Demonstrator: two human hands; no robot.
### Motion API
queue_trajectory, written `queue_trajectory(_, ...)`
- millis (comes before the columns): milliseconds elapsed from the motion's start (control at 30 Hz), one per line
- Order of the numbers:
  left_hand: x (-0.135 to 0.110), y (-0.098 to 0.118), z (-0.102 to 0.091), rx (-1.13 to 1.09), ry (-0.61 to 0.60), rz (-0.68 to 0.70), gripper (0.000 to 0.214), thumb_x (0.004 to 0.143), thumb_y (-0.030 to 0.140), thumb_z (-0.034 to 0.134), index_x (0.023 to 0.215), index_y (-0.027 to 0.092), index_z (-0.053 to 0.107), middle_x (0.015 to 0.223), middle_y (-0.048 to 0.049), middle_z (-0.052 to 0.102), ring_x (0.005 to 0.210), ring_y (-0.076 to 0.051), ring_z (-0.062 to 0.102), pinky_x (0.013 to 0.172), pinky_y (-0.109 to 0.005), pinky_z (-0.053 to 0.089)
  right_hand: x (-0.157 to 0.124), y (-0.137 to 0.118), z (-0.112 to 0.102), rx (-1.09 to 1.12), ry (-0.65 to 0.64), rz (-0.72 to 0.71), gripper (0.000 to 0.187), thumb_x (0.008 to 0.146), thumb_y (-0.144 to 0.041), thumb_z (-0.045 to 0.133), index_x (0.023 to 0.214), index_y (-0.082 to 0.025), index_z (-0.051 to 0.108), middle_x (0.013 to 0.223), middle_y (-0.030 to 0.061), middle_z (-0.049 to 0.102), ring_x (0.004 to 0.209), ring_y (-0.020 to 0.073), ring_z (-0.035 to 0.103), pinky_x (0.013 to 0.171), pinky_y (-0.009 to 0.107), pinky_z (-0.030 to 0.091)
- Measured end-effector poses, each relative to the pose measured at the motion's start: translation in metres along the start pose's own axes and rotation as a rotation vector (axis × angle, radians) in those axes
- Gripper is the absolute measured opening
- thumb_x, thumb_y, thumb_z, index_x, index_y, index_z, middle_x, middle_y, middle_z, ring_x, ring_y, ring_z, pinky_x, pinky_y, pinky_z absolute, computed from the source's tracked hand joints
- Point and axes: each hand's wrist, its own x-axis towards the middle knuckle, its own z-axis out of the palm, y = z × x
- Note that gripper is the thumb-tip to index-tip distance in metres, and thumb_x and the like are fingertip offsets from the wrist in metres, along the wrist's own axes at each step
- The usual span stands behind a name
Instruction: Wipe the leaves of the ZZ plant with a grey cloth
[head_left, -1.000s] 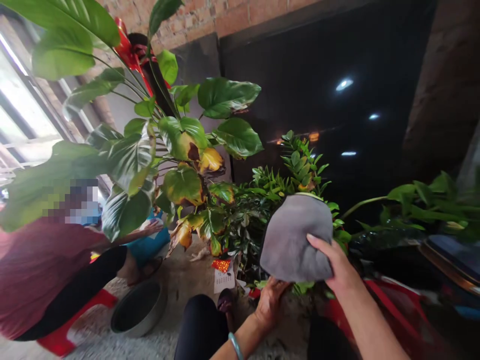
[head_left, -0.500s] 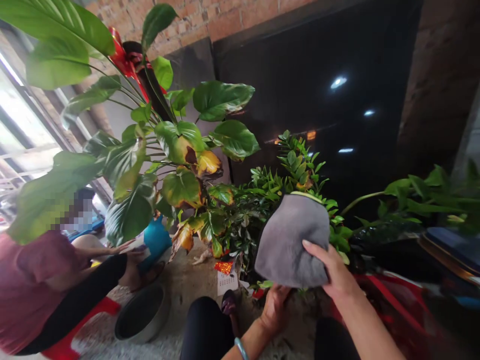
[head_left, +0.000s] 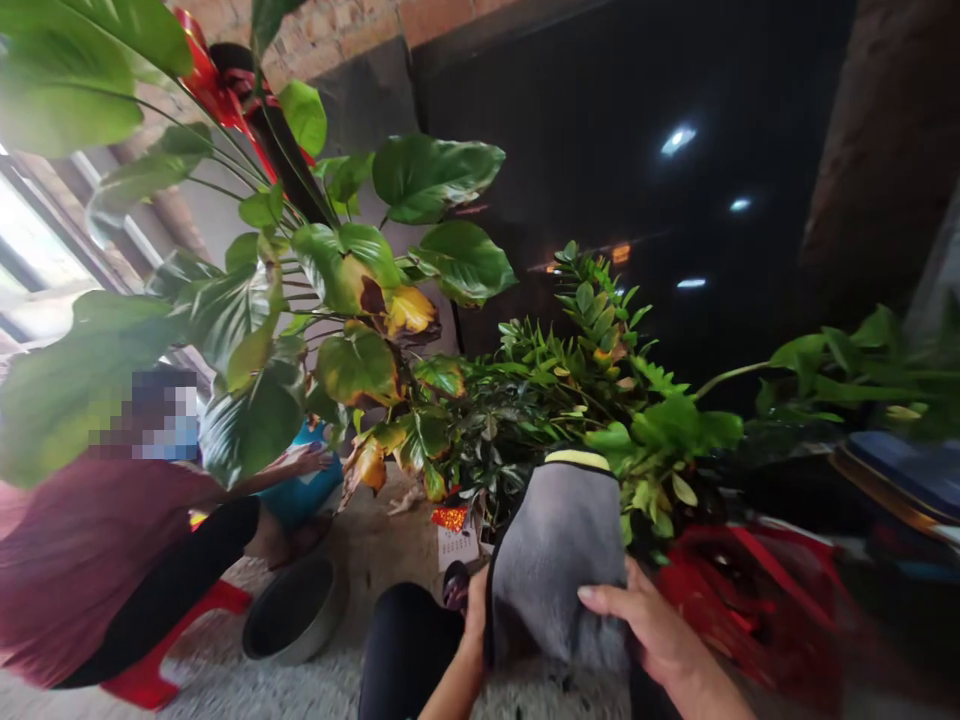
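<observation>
A grey cloth (head_left: pixel 562 570) with black edging and a strip of yellow at its top hangs in front of my lap. My right hand (head_left: pixel 652 625) grips its right side, thumb across the front and the fingers mostly behind. At the cloth's left edge is my left hand (head_left: pixel 477 605), closed on the border, its fingertips hidden by the fabric. Just beyond the cloth stand leafy green plants (head_left: pixel 600 320). My dark-clothed knee (head_left: pixel 412 640) shows below and to the left.
A large potted-type plant with yellowing leaves (head_left: pixel 360 365) leans in at left. A person in a dark red shirt (head_left: pixel 97 560) sits on a red stool (head_left: pixel 150 680), near a grey basin (head_left: pixel 292 615). A red bag (head_left: pixel 750 610) lies at right.
The cloth has come down and closer to my lap, its yellow edge now turned towards me. My left hand has moved from beneath it up to its left edge.
</observation>
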Motion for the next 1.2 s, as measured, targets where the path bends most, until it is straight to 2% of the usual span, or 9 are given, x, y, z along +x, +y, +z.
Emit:
queue_trajectory(67, -0.013, 0.012, -0.019, -0.043, 0.146, -0.031, 0.049, 0.057, 0.054, 0.075, 0.085, 0.014, 0.072, 0.081, -0.0097, 0.072, 0.079, -0.028, 0.065, 0.071, -0.037, 0.053, 0.003, 0.001, 0.002, -0.029, 0.083, -0.038, 0.029, 0.040, -0.021, 0.071, 0.067, -0.020, 0.063, 0.060, -0.0003, 0.066, 0.063, 0.0228, 0.060, 0.063, 0.035, 0.046)
queue_trajectory(167, -0.036, 0.033, -0.035, -0.098, 0.269, -0.033, 0.061, 0.057, 0.052, 0.076, 0.106, 0.017, 0.067, 0.110, -0.0112, 0.068, 0.097, -0.028, 0.063, 0.079, -0.034, 0.052, 0.005, 0.002, 0.009, -0.132, 0.156, -0.089, 0.024, 0.038, -0.018, 0.066, 0.062, -0.020, 0.062, 0.056, -0.0016, 0.064, 0.064, 0.0233, 0.058, 0.065, 0.035, 0.045)
queue_trajectory(333, -0.064, 0.050, -0.012, -0.054, -0.055, 0.037, 0.074, 0.061, 0.047, 0.076, 0.126, 0.021, 0.055, 0.135, -0.0105, 0.053, 0.127, -0.030, 0.044, 0.102, -0.036, 0.040, -0.001, 0.007, 0.027, -0.127, 0.084, -0.043, 0.029, 0.040, -0.019, 0.065, 0.069, -0.020, 0.065, 0.062, 0.0003, 0.067, 0.069, 0.0250, 0.059, 0.066, 0.035, 0.045)
queue_trajectory(500, -0.072, 0.045, 0.013, -0.158, -0.149, -0.080, 0.075, 0.060, 0.048, 0.076, 0.124, 0.015, 0.056, 0.118, -0.0147, 0.064, 0.115, -0.036, 0.053, 0.098, -0.045, 0.042, -0.007, 0.014, 0.041, 0.051, -0.033, 0.071, 0.043, 0.049, -0.050, 0.074, 0.077, -0.017, 0.067, 0.078, 0.0060, 0.071, 0.083, 0.0287, 0.064, 0.075, 0.038, 0.048)
queue_trajectory(633, -0.079, 0.043, 0.017, -0.278, -0.073, -0.190, 0.070, 0.059, 0.045, 0.078, 0.119, 0.016, 0.059, 0.117, -0.0140, 0.064, 0.115, -0.034, 0.054, 0.098, -0.043, 0.042, -0.006, 0.026, 0.045, 0.033, -0.013, 0.130, 0.056, 0.054, -0.068, 0.064, 0.073, -0.016, 0.067, 0.079, 0.0089, 0.072, 0.091, 0.0304, 0.063, 0.081, 0.038, 0.047)
queue_trajectory(767, -0.078, 0.045, 0.022, -0.244, -0.046, -0.167, 0.068, 0.053, 0.045, 0.081, 0.110, 0.014, 0.064, 0.107, -0.0138, 0.069, 0.105, -0.033, 0.060, 0.093, -0.042, 0.046, -0.001, 0.046, 0.040, -0.165, 0.205, -0.016, 0.058, 0.056, -0.070, 0.060, 0.077, -0.017, 0.068, 0.083, 0.0101, 0.072, 0.095, 0.0330, 0.062, 0.084, 0.040, 0.046)
queue_trajectory(933, -0.078, 0.044, 0.025, -0.208, -0.037, -0.181, 0.065, 0.049, 0.045, 0.083, 0.104, 0.015, 0.067, 0.096, -0.0111, 0.071, 0.094, -0.031, 0.064, 0.087, -0.040, 0.049, 0.008, 0.058, 0.032, -0.396, 0.290, -0.295, 0.045, 0.060, -0.062, 0.061, 0.078, -0.021, 0.067, 0.087, 0.0109, 0.072, 0.095, 0.0342, 0.062, 0.086, 0.041, 0.045)
queue_trajectory(1033, -0.077, 0.041, 0.023, -0.233, 0.014, -0.217, 0.061, 0.050, 0.048, 0.081, 0.100, 0.016, 0.067, 0.096, -0.0104, 0.072, 0.094, -0.029, 0.065, 0.087, -0.039, 0.049, 0.009, 0.060, 0.030, -0.446, 0.294, -0.371, 0.040, 0.064, -0.053, 0.061, 0.086, -0.021, 0.066, 0.097, 0.0117, 0.070, 0.101, 0.0323, 0.060, 0.090, 0.039, 0.044)
queue_trajectory(1200, -0.068, 0.045, 0.020, -0.190, 0.044, -0.286, 0.060, 0.043, 0.048, 0.084, 0.088, 0.011, 0.067, 0.076, -0.0101, 0.072, 0.079, -0.029, 0.067, 0.075, -0.037, 0.052, 0.008, 0.063, 0.026, -0.469, 0.173, -0.311, 0.049, 0.065, -0.057, 0.057, 0.090, -0.016, 0.067, 0.096, 0.0166, 0.071, 0.100, 0.0348, 0.061, 0.091, 0.043, 0.042)
